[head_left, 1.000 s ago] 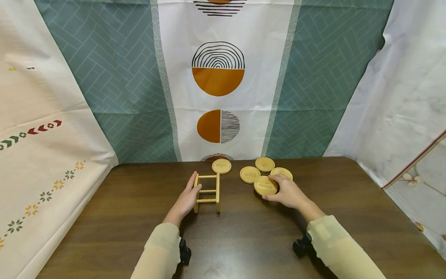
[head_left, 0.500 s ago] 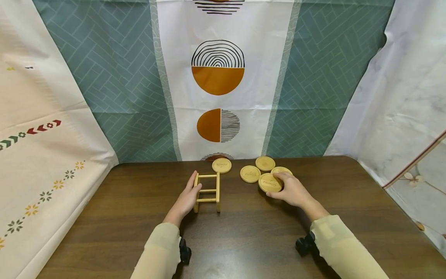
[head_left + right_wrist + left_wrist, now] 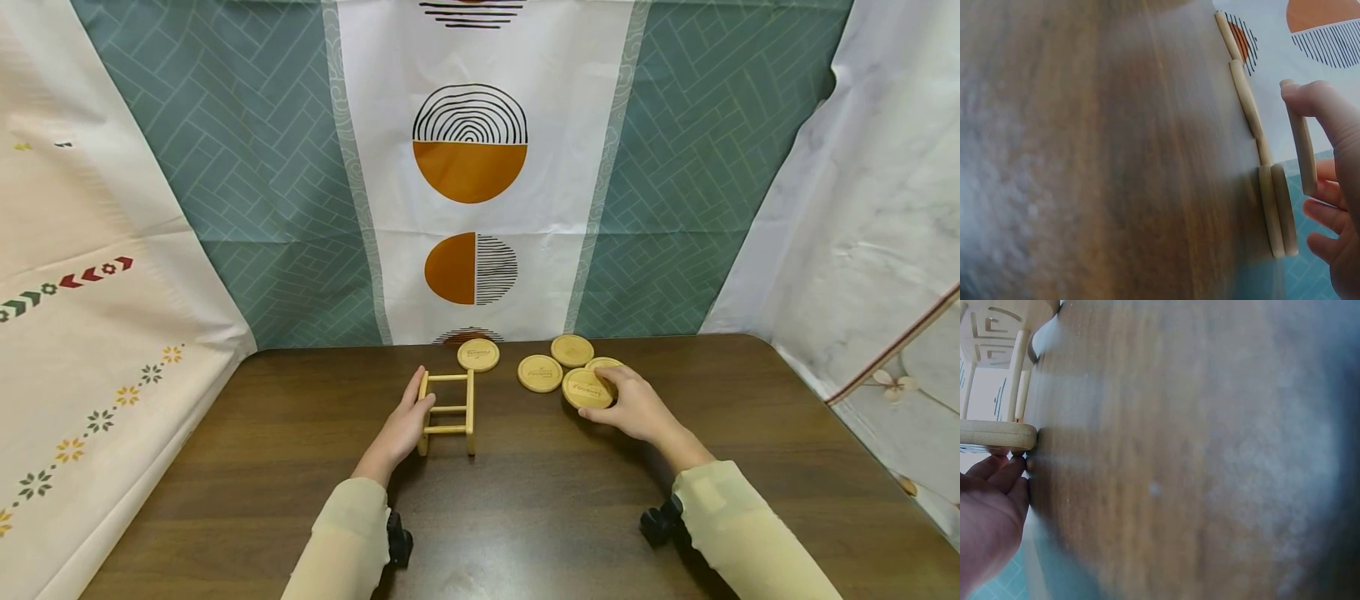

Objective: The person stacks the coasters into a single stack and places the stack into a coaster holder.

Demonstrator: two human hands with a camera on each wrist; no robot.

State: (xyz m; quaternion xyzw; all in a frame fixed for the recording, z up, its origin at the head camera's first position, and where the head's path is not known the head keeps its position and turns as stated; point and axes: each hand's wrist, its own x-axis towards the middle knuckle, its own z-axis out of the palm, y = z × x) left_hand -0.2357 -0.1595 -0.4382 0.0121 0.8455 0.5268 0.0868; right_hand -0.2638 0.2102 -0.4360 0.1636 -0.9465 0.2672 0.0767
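Observation:
My left hand (image 3: 403, 429) grips the left side of a small wooden coaster rack (image 3: 469, 412), which stands on the table with rungs between two side panels. In the left wrist view, fingers (image 3: 1007, 472) touch the outside of a panel. My right hand (image 3: 633, 407) pinches a round wooden coaster (image 3: 587, 389) between thumb and fingers. The right wrist view shows this held coaster (image 3: 1300, 147) raised above others. Partly hidden beneath it lies another coaster (image 3: 604, 364); the right wrist view shows two stacked coasters (image 3: 1270, 212) there.
Two more coasters lie just left of the held one: a lettered coaster (image 3: 540, 373) and a plain-looking coaster (image 3: 572, 351). A separate coaster (image 3: 478, 355) lies behind the rack. The dark wooden table (image 3: 525, 500) ends at a hanging patterned cloth (image 3: 300, 275).
My right hand has carried the coaster a little to the right and away from me, over the coaster at the right. The left hand and the rack have stayed in place.

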